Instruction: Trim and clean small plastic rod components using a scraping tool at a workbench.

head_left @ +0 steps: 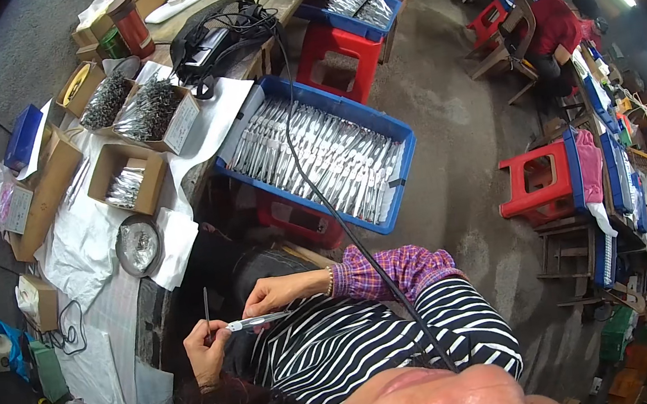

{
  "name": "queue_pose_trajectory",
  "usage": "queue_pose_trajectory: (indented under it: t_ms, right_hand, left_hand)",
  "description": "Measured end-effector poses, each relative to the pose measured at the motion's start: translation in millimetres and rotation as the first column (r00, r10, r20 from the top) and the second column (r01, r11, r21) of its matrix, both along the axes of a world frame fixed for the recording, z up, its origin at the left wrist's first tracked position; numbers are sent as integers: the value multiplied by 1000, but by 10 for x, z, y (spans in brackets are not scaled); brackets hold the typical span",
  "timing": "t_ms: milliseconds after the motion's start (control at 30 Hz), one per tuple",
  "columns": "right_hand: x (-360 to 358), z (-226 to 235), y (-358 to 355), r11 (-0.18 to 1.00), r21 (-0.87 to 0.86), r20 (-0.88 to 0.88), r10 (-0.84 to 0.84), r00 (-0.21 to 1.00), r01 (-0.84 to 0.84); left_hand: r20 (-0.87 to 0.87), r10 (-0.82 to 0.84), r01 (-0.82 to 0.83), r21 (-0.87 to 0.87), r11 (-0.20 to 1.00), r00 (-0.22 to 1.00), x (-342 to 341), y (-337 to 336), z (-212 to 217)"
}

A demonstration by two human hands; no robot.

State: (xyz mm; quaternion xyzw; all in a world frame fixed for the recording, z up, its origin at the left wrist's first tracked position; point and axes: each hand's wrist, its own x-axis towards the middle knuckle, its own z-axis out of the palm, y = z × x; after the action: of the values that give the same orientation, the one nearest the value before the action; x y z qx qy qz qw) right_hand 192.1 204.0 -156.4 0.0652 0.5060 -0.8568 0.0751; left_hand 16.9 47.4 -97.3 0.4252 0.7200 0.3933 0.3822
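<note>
A slender silver tool with a white end (pixel 251 323), tweezer-like in shape, lies between my two hands near the bench edge. My left hand (pixel 206 352) pinches its white end. From between the same fingers a thin dark rod (pixel 206 303) sticks up. My right hand (pixel 272 293), in a purple checked sleeve with a beaded bracelet, bends its fingers closed onto the tool near its white part. Its fingertips are partly hidden. Beyond my lap, a blue bin (pixel 414 158) holds rows of similar silver-and-white tools.
Open cardboard boxes (pixel 156 184) of metal parts and a round dish (pixel 130 262) stand on the cloth-covered bench to my left. A black cable (pixel 309 172) hangs across the view. Red stools (pixel 537 178) and another person (pixel 551 25) are to the right.
</note>
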Motion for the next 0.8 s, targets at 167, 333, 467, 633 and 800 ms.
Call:
queue_pose_trajectory:
  t_ms: [167,333,467,633,800]
  right_hand:
    - [-15,0,-12,1000,23,-15,5,1000,-5]
    - [-24,48,-9,995,93,38,25,999,-28]
    - [-4,81,-6,991,103,72,77,994,-84]
    - [8,89,-16,992,96,93,68,993,-77]
    - [13,97,-14,993,108,120,38,992,-51]
  left_hand:
    - [-44,-31,32,37,999,999,31,13,-33]
    - [-107,-43,50,63,997,993,121,63,10]
    - [-113,-42,52,84,995,993,152,71,-62]
    - [-95,-25,34,85,996,995,191,71,-83]
    - [-86,-31,39,91,995,996,195,102,-126]
